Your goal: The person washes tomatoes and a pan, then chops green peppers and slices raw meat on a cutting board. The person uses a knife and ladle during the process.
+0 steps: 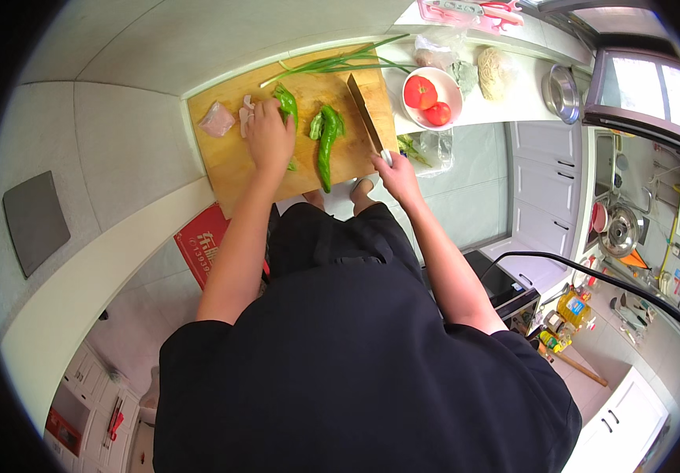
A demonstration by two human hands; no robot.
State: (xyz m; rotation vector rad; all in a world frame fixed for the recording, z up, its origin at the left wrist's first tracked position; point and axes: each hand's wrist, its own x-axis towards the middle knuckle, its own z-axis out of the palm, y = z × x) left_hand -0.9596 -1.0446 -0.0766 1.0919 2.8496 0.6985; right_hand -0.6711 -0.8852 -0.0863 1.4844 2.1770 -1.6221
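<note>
My right hand (398, 176) is closed on the white handle of a kitchen knife (363, 112), whose dark blade points away over the right part of a wooden cutting board (227, 159). On the board's left half, my left hand (272, 137) has its fingers on or beside a green pepper (286, 100); whether it grips the pepper I cannot tell. Some pale pinkish slices (245, 115) lie by those fingers, with a pink chunk of meat (218, 119) farther left. Between the hands rests a long green pepper (328, 145). Green onions (340, 62) stretch across the board's far edge.
Right of the board, a white bowl (457, 97) holds two tomatoes (420, 93). Past it are a bundle of noodles (493, 72) and a metal basin (562, 94). A plastic bag (436, 155) with greens is below the counter edge. A wall borders the board's far side.
</note>
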